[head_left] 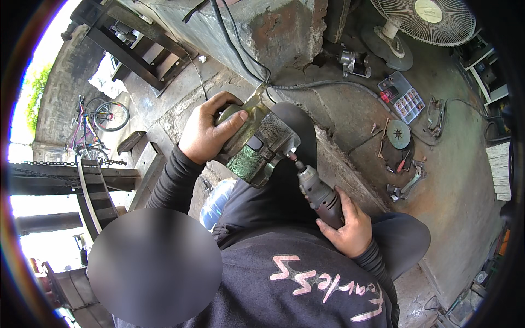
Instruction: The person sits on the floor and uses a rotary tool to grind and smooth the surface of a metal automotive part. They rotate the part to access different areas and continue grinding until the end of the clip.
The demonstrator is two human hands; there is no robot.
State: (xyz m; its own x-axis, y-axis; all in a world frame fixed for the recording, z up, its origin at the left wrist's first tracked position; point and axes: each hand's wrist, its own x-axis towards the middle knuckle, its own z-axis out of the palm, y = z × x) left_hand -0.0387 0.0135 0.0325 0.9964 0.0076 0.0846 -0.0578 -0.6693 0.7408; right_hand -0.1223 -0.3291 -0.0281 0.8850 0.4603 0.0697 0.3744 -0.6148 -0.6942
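My left hand (212,131) is closed around a worn metal casting (268,139), its thumb pressed on top. The casting is partly green and partly bare grey metal, and it lies over my dark-trousered leg. In my right hand (354,228) is a grey and brown die grinder (317,191), gripped at its rear end. A small reddish bit (292,156) on the grinder points at the casting's lower right edge. Whether the bit touches the metal I cannot tell.
To the right on the floor are a parts organizer box (407,104), a round disc (398,134), a red-handled screwdriver (403,163) and metal parts (411,181). A fan (394,38) stands at the far right. A dark cable (322,85) crosses behind the casting.
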